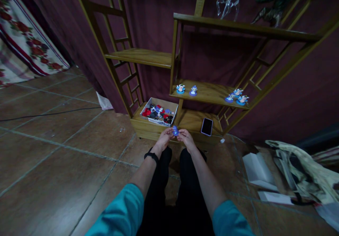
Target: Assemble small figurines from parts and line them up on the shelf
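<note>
Purple figurine (175, 131) is held between the person's two hands, just in front of the lower level of a wooden shelf unit (139, 56). The left hand (166, 135) has a narrow grip, fingertips closed on one side of the figurine; the right hand (186, 137) pinches it from the other side, its grip narrow too. A black wristband (152, 156) circles the left wrist.

Just beyond the left hand, an open cardboard box (164, 104) sits on the lower level, filled with jumbled small pieces (156, 112) in red, black, white and purple. To the right on that level, apart from the box, lies a smartphone (207, 126) with a dark screen.

On the shelf above, a blue-based figurine (180, 89) stands near a purple-based figurine (193, 91), and a cluster of figurines (236, 97) stands close together toward the right end. A clear horse statuette (229, 0) stands on the top shelf.
</note>
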Demonstrator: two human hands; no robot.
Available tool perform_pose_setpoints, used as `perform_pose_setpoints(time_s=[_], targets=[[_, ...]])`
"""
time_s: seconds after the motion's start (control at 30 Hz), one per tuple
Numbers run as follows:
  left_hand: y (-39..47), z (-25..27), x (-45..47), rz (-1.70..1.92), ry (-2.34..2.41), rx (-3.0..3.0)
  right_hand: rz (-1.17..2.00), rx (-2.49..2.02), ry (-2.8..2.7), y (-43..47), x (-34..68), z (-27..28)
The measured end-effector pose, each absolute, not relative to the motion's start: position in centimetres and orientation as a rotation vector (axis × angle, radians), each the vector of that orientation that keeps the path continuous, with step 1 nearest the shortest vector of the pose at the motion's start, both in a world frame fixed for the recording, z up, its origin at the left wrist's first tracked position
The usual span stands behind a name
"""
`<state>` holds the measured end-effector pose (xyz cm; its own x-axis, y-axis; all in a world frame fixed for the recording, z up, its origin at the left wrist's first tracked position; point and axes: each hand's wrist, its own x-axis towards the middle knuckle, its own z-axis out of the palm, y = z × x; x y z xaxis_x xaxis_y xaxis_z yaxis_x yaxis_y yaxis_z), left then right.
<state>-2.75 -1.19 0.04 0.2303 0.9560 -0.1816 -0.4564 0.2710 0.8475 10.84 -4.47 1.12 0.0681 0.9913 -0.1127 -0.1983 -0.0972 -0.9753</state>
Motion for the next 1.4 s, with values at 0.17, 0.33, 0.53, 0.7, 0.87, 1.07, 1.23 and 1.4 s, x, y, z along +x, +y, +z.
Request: perform_pose_setpoints(time_s=[0.17,0.33,0.53,0.7,0.87,1.07,1.23,1.4], targets=[[-1.33,0.30,-2.68,1.100,0.815,0.789,1.296,-1.196,-0.960,-4.36,10.92,0.95],[-1.50,0.62,-2.76,1.061,0.832,0.827,1.275,-1.218,-0.934,-4.26,10.92,0.68],[-1.38,0.58,-2.80,1.046,0.821,0.891,1.289,-1.222,-0.917,-4.19,11.07,0.53],[-1.46,0.55,-2.71,1.041,0.850,0.968,1.313,-1.200,-0.905,-4.15,11.18,0.53],[-1.60,0.63,-2.48,1.074,0.855,0.945,1.341,-1.177,-0.883,-4.21,11.08,0.75],[-1.67,0.66,-2.41,1.085,0.865,0.912,1.375,-1.194,-0.861,-4.31,11.00,1.07],[-1.61,0.53,-2.29,1.101,0.882,0.932,1.395,-1.170,-0.880,-4.29,10.98,1.05],[-1.42,0.17,-2.34,1.108,0.884,0.962,1.384,-1.185,-0.877,-4.15,10.94,0.92]])
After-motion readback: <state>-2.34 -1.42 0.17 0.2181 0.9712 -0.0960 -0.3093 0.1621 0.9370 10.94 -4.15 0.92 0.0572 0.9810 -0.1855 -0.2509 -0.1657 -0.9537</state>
